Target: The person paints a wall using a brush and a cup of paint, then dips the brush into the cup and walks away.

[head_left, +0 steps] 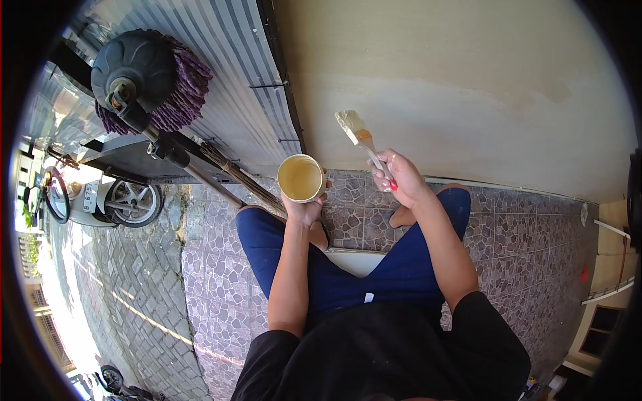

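Observation:
In my left hand [309, 208] is a round paint cup [300, 178], its fingers wrapped round the side and its open top facing me. A yellowish coating shows inside the cup. My right hand [396, 175] grips a paintbrush [364, 139] by its pale handle. The brush's bristles are coated in cream paint and point up and to the left, apart from the wall [441, 100]. Whitish smears mark the fingers of my right hand. The wall has a lighter patch low down and a darker beige area above.
A mop with a purple head [190, 87] leans at the left beside a corrugated metal panel [221, 40]. A bundle of sticks [234, 170] lies along its pole. Patterned tiles [508, 254] cover the floor. A motorbike [100, 200] stands on the paving at far left.

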The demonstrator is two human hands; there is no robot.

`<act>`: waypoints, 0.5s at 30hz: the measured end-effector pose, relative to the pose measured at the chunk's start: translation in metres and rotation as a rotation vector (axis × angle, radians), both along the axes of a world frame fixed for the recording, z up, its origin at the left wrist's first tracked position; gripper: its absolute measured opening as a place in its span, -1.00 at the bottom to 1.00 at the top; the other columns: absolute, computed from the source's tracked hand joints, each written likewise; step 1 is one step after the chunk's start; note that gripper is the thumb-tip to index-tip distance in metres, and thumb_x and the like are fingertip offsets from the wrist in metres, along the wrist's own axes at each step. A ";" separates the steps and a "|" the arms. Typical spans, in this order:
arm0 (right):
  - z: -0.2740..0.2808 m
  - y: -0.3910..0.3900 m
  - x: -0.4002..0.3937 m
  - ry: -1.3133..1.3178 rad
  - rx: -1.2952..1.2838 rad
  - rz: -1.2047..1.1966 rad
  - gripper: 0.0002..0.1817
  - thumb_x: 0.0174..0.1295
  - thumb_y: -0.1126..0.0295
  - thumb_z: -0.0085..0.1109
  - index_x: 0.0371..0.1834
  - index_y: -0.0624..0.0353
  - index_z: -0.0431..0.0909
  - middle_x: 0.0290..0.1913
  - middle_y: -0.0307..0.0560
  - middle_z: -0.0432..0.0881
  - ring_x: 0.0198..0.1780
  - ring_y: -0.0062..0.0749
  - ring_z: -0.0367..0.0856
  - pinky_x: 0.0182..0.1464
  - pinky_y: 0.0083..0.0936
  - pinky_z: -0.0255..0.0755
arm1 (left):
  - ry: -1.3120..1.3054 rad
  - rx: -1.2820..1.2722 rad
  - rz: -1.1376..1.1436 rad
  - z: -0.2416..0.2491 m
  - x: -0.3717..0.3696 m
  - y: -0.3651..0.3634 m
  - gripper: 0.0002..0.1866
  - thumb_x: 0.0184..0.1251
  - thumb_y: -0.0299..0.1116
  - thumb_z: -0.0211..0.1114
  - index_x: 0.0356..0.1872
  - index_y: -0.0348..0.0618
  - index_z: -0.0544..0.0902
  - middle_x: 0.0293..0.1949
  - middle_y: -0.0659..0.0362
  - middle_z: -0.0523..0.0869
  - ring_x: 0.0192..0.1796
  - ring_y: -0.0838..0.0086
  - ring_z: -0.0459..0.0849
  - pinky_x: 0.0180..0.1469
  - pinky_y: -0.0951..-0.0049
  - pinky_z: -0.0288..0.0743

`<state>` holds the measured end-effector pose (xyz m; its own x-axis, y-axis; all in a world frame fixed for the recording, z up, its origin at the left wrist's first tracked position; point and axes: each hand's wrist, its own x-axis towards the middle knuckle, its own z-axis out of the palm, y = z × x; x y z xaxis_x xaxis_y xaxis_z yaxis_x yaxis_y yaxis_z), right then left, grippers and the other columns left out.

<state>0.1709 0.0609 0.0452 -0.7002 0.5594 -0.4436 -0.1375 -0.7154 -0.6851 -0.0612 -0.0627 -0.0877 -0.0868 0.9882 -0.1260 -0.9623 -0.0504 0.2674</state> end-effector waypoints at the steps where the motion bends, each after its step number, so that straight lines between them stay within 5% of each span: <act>1: 0.012 0.006 -0.008 0.005 -0.003 -0.007 -0.73 0.51 0.24 0.15 -0.03 0.26 0.57 -0.50 -0.37 0.34 -0.52 -0.56 0.29 -0.44 -0.53 0.18 | 0.005 -0.003 -0.007 0.002 0.000 0.001 -0.30 0.48 0.28 0.03 0.30 -0.12 0.55 0.15 -0.08 0.66 -0.03 0.04 0.70 -0.39 0.38 0.63; 6: 0.046 0.041 -0.043 -0.600 0.807 0.123 -0.49 0.55 -0.01 0.14 -0.12 0.32 0.76 -0.51 -0.41 0.30 -0.52 -0.64 0.21 -0.44 -0.52 0.12 | -0.032 0.049 -0.025 0.002 0.000 -0.001 -0.31 0.46 0.26 0.11 0.32 -0.11 0.53 0.20 -0.09 0.63 0.00 0.04 0.69 -0.39 0.38 0.63; 13: 0.063 0.077 -0.068 -0.668 0.929 0.187 -0.45 0.53 -0.05 0.16 -0.12 0.32 0.80 -0.54 -0.36 0.32 -0.46 -0.60 0.27 -0.37 -0.48 0.22 | -0.029 0.061 -0.024 0.005 0.004 -0.002 -0.33 0.48 0.23 0.13 0.35 -0.08 0.50 0.22 -0.08 0.60 0.03 0.03 0.67 -0.36 0.39 0.63; 15: 0.060 0.087 -0.072 -0.655 0.940 0.199 -0.40 0.51 -0.08 0.17 -0.10 0.38 0.78 -0.57 -0.35 0.29 -0.48 -0.56 0.26 -0.29 -0.48 0.29 | -0.025 -0.030 0.031 0.012 0.008 -0.001 -0.37 0.53 0.22 -0.01 0.26 -0.10 0.57 0.09 -0.12 0.68 -0.13 -0.01 0.76 -0.50 0.38 0.63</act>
<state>0.0993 0.1483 0.1054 -0.6029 0.7664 -0.2217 0.4975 0.1439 -0.8555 -0.0535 -0.0638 -0.0753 -0.1143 0.9808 -0.1579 -0.9667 -0.0731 0.2454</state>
